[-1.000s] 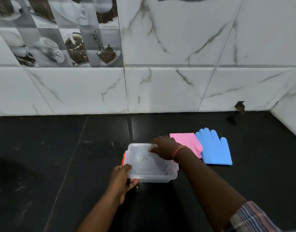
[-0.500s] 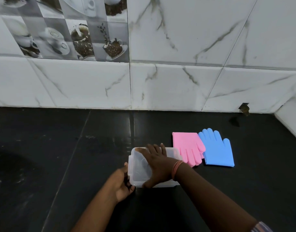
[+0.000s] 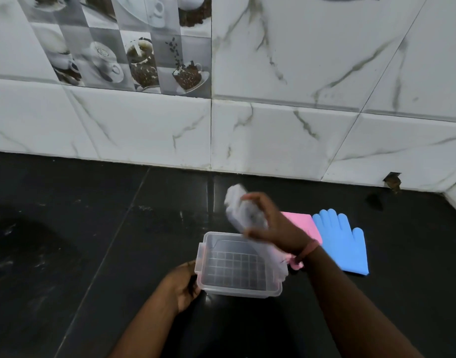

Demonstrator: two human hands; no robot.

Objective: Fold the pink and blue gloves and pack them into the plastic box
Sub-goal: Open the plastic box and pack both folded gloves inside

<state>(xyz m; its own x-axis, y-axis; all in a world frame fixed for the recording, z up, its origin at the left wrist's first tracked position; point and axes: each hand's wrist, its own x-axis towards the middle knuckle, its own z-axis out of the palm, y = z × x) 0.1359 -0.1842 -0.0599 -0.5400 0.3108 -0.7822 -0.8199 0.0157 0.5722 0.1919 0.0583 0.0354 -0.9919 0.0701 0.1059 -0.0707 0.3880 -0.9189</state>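
- Spreading across the lower half of the view, the black counter [image 3: 66,254] meets a white marble-tiled wall [image 3: 273,130] at the back; a patch of coffee-cup picture tiles [image 3: 134,47] sits on the wall's upper left.
- The clear plastic box [image 3: 237,267] stands open on the counter near the middle, mouth up, its long axis running left to right; a grid pattern shows through its floor.
- The lid [image 3: 247,215], blurred, is lifted off and tilted up on edge above the box's right side, its long axis slanting from upper left down to lower right.
- The blue glove [image 3: 343,244] lies flat on the counter right of the box, long axis front to back, fingers pointing toward the wall and cuff toward the viewer.
- The pink glove [image 3: 304,226] lies flat between box and blue glove, touching the blue one along its side and mostly hidden by the right wrist; which way its fingers point cannot be told.
- The right hand [image 3: 276,226], a band at its wrist, has fingers and thumb clamped on the lid.
- The left hand [image 3: 185,285] has its fingers curled against the box's left end wall, steadying it.
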